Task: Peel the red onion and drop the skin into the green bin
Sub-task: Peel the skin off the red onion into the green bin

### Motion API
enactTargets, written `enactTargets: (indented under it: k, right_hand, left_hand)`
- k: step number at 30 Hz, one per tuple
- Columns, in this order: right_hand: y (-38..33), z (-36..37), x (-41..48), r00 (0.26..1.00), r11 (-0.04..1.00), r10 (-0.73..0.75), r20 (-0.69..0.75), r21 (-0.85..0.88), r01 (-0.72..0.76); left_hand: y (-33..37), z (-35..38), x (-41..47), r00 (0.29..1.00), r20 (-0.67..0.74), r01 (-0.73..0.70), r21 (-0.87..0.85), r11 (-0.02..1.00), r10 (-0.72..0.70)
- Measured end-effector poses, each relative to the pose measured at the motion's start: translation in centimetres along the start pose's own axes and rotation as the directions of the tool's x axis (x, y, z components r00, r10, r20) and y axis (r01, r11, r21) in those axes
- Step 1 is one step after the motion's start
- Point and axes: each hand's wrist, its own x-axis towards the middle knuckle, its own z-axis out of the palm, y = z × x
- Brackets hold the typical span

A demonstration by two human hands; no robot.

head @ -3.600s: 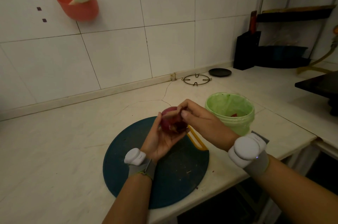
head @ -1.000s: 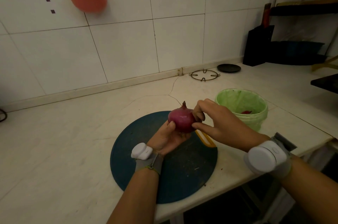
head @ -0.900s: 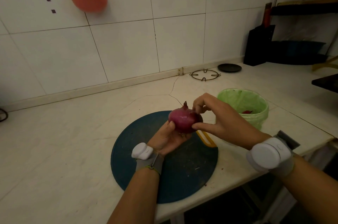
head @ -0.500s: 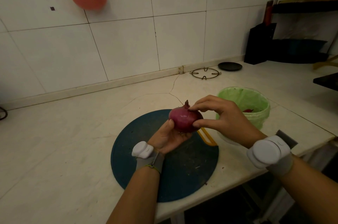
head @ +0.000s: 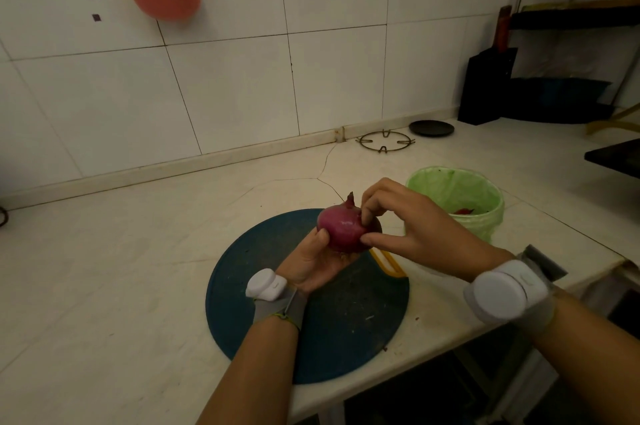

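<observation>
Head: red onion [head: 341, 229] in left hand [head: 313, 261]

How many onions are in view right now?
1: the red onion, gripped by the left hand and pinched by the right hand above the round board. Part of the green bin is hidden inside.

White tiled wall [head: 329, 78] behind a cracked pale stone counter [head: 121, 251]
</observation>
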Motion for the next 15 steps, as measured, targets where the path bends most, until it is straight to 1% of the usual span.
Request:
enactTargets:
  k: [2,7,15]
  right_hand:
    - [-0.3,0.4,-0.1,0.999,0.999,-0.034,-0.018,-0.034,0.034]
    - [-0.4,1.4,-0.3,0.992,0.997,-0.058,-0.114,-0.056,0.052]
    - [-0.1,1.3,-0.2,0.992,0.994,-0.088,-0.087,-0.077,0.081]
  left_hand:
    - [0.0,0.1,-0.1,1.000,0.020,-0.014,0.003,1.000,0.013]
    - [0.1,0.1,-0.1,0.999,0.033,-0.022,0.036,0.999,0.020]
    - [-0.1,0.0,0.1,1.000,0.001,-0.006,0.059,0.998,0.006]
